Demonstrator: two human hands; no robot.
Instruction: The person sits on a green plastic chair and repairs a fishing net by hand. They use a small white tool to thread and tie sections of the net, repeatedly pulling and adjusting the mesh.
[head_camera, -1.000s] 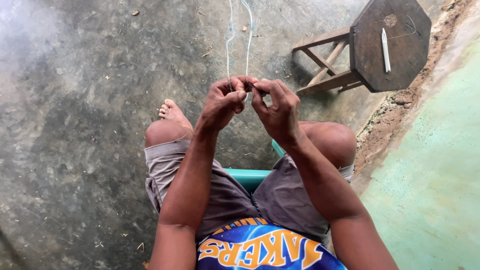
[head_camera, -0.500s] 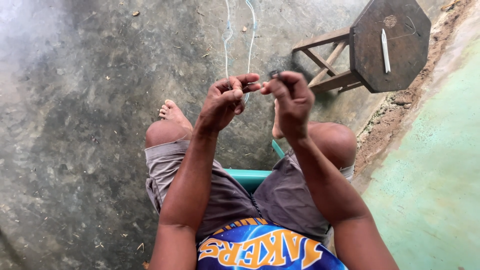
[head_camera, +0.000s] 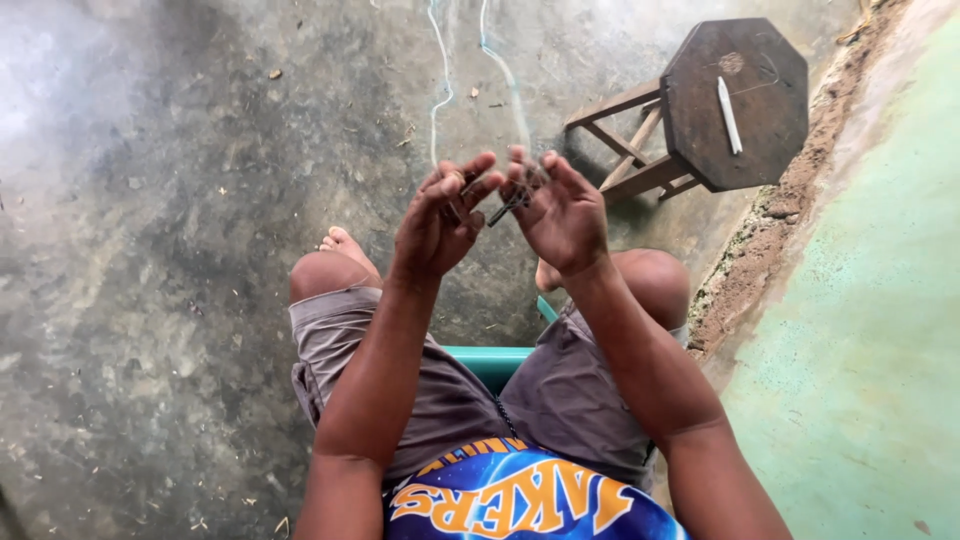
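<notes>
Since the frame half a second before, both hands had been opened: the fingers, then bunched together over the strands, were now spread apart and raised a little, palms turned toward each other. The thin pale strings (head_camera: 440, 80) were stretched away from the fingertips toward the far edge of the scene, two lines running almost side by side over the concrete floor (head_camera: 150, 250), apparently kept taut so that they could be worked between the hands. A small dark piece (head_camera: 505, 208), too blurred to be identified, was seen between the two hands, at the near ends of the strings. The left hand (head_camera: 437, 222) was held with thumb and fingers fanned, the string seemingly caught at its fingertips; whether it was actually pinched could not be told. The right hand (head_camera: 562, 212) was likewise splayed, closed on nothing that could be made out. Below the hands, the bare knees and a foot were placed either side of a teal seat (head_camera: 495, 362), on which the person was seated. To the far right, an octagonal wooden stool (head_camera: 770, 130) was stood near a green wall (head_camera: 870, 330), with a white stick-like object (head_camera: 729, 115) laid on its top, within reach.
</notes>
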